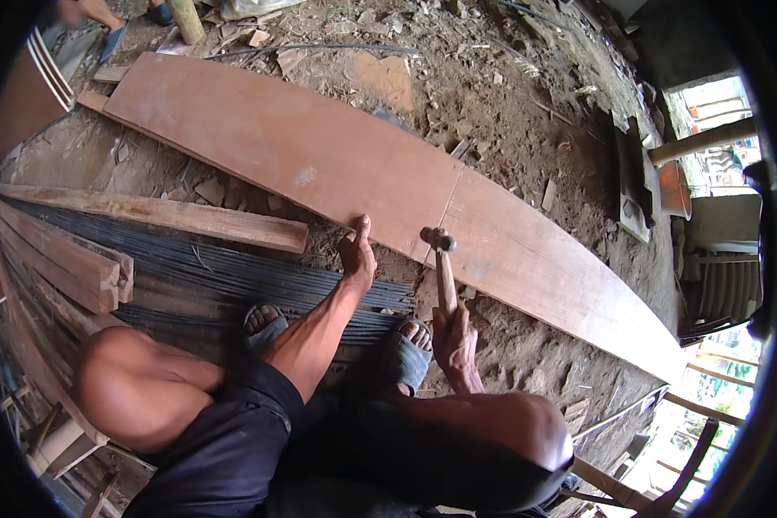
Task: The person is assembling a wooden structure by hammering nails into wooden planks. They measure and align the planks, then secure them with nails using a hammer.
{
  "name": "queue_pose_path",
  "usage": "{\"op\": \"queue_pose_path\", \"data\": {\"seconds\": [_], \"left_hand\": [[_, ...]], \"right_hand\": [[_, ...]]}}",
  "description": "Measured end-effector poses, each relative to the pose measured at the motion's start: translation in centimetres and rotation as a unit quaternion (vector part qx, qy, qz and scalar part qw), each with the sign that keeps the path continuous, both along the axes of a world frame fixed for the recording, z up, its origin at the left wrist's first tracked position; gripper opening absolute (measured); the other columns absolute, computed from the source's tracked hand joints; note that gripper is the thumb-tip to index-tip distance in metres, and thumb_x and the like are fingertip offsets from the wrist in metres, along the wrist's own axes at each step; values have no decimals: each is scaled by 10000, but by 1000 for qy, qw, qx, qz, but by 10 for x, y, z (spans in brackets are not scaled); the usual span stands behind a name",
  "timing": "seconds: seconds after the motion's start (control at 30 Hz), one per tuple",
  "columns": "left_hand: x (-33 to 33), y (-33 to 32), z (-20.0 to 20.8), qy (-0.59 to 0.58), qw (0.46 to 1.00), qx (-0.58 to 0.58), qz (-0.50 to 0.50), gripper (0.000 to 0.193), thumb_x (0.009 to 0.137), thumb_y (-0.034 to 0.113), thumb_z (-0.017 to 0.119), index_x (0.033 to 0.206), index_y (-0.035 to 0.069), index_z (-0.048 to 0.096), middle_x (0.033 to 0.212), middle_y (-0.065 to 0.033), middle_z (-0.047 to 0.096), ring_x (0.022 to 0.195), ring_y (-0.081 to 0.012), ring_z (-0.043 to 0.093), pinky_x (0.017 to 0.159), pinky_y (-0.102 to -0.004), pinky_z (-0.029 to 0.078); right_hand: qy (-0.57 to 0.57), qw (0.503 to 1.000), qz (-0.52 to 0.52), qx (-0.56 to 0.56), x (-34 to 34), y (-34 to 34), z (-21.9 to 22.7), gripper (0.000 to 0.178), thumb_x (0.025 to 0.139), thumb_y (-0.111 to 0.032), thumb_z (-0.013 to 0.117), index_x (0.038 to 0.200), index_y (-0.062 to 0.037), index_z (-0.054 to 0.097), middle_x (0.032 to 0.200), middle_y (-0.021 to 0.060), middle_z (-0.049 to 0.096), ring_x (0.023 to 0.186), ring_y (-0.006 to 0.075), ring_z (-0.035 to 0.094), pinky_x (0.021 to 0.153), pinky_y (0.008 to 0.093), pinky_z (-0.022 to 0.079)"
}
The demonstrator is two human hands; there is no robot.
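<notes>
A long reddish-brown plywood panel [259,138] lies across the ground in front of me, its end meeting a second, paler panel [535,259] at a seam. My left hand [356,259] grips the near edge of the first panel, thumb on top; its other fingers are partly hidden. In my right hand [455,341] is a hammer [445,281], held by its wooden handle. Its metal head is over the panels close to the seam, near the front edge; whether it touches the wood I cannot tell.
Left of my feet are a loose timber [164,211], stacked wooden beams [78,259] and a bundle of dark rods [233,263]. Rubble-strewn dirt [509,95] stretches behind the panels. Another person's sandalled foot [115,39] shows at far left, near a wooden post [186,19].
</notes>
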State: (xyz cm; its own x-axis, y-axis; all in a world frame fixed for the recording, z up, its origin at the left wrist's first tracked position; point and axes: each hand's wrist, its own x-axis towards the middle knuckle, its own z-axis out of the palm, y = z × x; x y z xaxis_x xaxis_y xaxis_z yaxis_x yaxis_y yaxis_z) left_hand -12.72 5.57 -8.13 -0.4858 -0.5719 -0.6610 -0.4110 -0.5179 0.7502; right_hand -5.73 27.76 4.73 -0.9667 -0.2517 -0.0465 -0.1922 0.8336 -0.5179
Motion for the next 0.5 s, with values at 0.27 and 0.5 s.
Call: {"op": "queue_pose_path", "data": {"seconds": [0.27,0.5], "left_hand": [[29,-9,32,-91,968,-150,-181,773,950,687,325,828,2,663,859,-263,671,878,-426,659,738,-531,501],[21,19,56,-188,968,-154,-58,605,982,516,394,781,13,662,825,-223,680,774,-429,649,701,-517,501]], "right_hand": [[23,978,-98,-184,-93,15,-21,220,885,-235,715,867,-82,557,595,10,496,429,171,442,394,350,364],[-142,987,31,-63,-218,-123,202,273,974,-294,605,839,-82,499,553,-2,485,393,85,459,332,281,358]]}}
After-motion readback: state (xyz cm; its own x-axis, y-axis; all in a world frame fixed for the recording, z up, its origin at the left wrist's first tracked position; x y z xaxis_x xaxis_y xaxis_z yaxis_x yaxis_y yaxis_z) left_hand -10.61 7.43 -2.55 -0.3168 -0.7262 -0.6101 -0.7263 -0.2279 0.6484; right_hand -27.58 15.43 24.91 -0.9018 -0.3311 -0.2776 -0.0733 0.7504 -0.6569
